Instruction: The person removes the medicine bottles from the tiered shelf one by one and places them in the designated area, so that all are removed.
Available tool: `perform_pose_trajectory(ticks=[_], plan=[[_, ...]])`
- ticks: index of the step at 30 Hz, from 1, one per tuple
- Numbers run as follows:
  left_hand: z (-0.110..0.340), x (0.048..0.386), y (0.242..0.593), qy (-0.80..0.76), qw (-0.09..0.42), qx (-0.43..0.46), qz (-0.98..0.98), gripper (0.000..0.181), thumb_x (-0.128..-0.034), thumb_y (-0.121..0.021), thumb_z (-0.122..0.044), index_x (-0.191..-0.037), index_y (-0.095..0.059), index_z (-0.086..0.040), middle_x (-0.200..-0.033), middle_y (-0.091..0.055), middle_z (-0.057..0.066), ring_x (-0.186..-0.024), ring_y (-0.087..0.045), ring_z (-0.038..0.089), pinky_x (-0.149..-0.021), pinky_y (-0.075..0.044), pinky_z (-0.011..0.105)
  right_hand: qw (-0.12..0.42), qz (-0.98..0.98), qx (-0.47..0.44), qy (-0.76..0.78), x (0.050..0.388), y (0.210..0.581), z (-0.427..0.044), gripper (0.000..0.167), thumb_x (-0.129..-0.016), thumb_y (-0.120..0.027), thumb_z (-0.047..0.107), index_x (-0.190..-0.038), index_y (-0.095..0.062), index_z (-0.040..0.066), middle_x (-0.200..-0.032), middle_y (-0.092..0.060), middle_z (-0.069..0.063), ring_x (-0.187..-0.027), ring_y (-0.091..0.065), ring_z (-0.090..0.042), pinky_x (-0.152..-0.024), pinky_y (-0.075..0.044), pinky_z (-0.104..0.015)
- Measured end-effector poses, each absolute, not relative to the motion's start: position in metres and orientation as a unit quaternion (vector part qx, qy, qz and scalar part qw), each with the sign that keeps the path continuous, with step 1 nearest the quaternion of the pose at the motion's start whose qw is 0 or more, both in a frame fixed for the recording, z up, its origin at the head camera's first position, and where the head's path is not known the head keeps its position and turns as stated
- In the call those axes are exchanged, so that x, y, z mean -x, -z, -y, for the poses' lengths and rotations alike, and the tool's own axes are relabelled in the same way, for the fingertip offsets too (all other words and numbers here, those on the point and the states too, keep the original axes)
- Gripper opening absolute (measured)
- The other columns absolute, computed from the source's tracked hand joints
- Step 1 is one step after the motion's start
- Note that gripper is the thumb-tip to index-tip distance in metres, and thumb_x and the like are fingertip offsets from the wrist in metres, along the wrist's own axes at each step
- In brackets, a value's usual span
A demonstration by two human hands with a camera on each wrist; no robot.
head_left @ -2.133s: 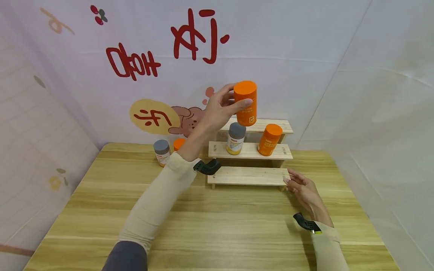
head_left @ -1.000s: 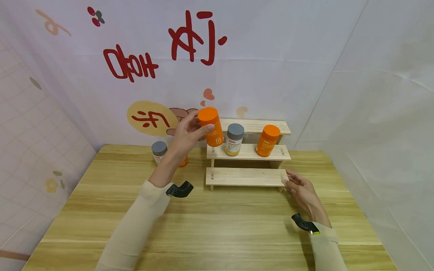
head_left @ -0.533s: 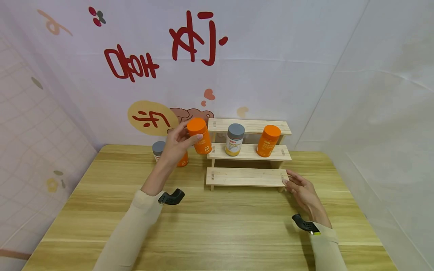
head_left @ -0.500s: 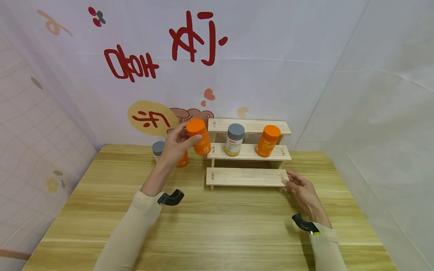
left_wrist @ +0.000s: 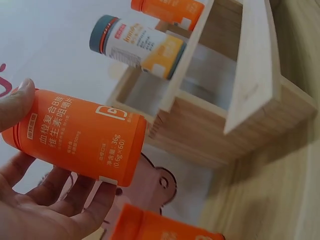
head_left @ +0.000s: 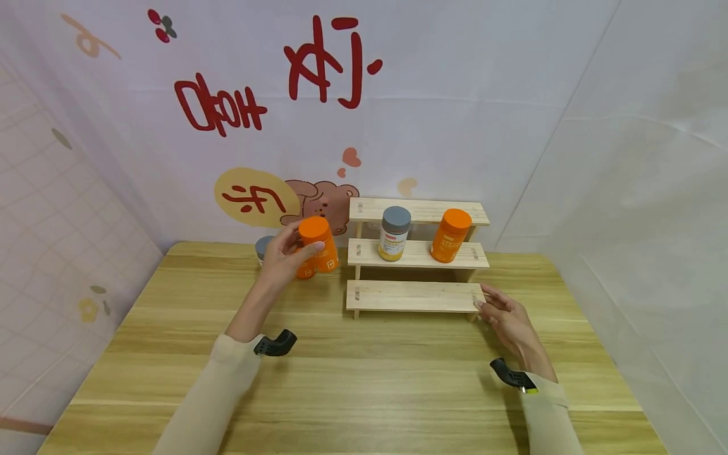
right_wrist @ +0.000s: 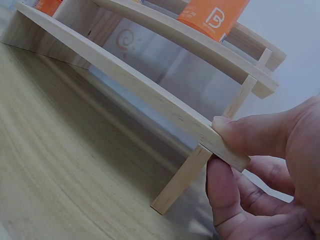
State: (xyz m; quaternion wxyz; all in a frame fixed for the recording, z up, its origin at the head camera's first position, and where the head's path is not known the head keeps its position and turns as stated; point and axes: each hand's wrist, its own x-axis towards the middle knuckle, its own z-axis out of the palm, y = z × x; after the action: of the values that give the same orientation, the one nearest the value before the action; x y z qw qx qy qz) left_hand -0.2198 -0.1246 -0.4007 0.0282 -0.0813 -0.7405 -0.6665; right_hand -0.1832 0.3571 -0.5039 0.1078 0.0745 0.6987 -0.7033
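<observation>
My left hand (head_left: 279, 260) holds an orange vitamin bottle (head_left: 320, 245) between thumb and fingers, left of the wooden tiered shelf (head_left: 415, 296). In the left wrist view that bottle lies slantwise, its printed label (left_wrist: 80, 135) facing the camera. Partly hidden behind it, a second orange bottle (head_left: 305, 272) stands on the table; a grey-capped bottle (head_left: 261, 246) is mostly covered by the hand. My right hand (head_left: 512, 323) pinches the right end of the lowest shelf board, thumb above and fingers beneath, as the right wrist view shows.
On the middle tier stand a grey-capped white and yellow bottle (head_left: 394, 237) and an orange bottle (head_left: 451, 237). The shelf sits near the back of the wooden table (head_left: 398, 379), before a printed wall cloth (head_left: 455, 95).
My left hand has carried the orange bottle from above the upper tiers leftward and down, off the shelf and close to the table bottles. The right hand keeps its pinch on the shelf.
</observation>
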Motion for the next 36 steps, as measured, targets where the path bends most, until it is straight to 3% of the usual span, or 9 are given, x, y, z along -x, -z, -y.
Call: perform_pose_trajectory(ticks=[6, 15, 24, 36], plan=[[0.134, 0.217, 0.413, 0.660, 0.031, 0.077, 0.746, 0.055, -0.0952, -0.076, -0.024, -0.146, -0.054, -0.019, -0.139, -0.061, 0.007, -0.126, -0.058, 0.016, -0.114, -0.045, 0.034, 0.105, -0.695, -0.077, 0.707, 0.183, 0.505, -0.356, 0.073, -0.101, -0.067, 0.019, -0.161, -0.029, 0.006, -0.119, -0.057, 0.010, -0.101, -0.060, -0.001, -0.087, -0.054, -0.018], [0.145, 0.211, 0.430, 0.657, 0.023, 0.071, 0.751, 0.058, -0.0956, -0.075, -0.019, -0.149, -0.052, -0.018, -0.142, -0.060, 0.011, -0.121, -0.060, 0.008, -0.103, -0.048, 0.015, 0.104, -0.695, -0.075, 0.708, 0.184, 0.505, -0.357, 0.072, -0.100, -0.068, 0.018, -0.161, -0.030, 0.006, -0.119, -0.057, 0.010, -0.101, -0.060, -0.001, -0.086, -0.054, -0.019], [0.159, 0.205, 0.449, 0.633, 0.008, 0.044, 0.773, 0.062, -0.0957, -0.075, -0.023, -0.151, -0.048, -0.011, -0.146, -0.056, 0.016, -0.136, -0.052, 0.026, -0.124, -0.034, 0.046, 0.101, -0.691, -0.074, 0.711, 0.183, 0.506, -0.356, 0.072, -0.100, -0.067, 0.017, -0.161, -0.030, 0.005, -0.116, -0.059, 0.011, -0.099, -0.060, -0.002, -0.085, -0.054, -0.019], [0.169, 0.203, 0.472, 0.629, -0.013, 0.024, 0.777, 0.064, -0.0956, -0.075, -0.022, -0.151, -0.047, -0.008, -0.152, -0.051, 0.018, -0.142, -0.047, 0.032, -0.126, -0.031, 0.049, 0.103, -0.699, -0.083, 0.702, 0.184, 0.505, -0.356, 0.073, -0.100, -0.069, 0.019, -0.161, -0.031, 0.008, -0.120, -0.057, 0.009, -0.100, -0.059, -0.002, -0.086, -0.054, -0.019]])
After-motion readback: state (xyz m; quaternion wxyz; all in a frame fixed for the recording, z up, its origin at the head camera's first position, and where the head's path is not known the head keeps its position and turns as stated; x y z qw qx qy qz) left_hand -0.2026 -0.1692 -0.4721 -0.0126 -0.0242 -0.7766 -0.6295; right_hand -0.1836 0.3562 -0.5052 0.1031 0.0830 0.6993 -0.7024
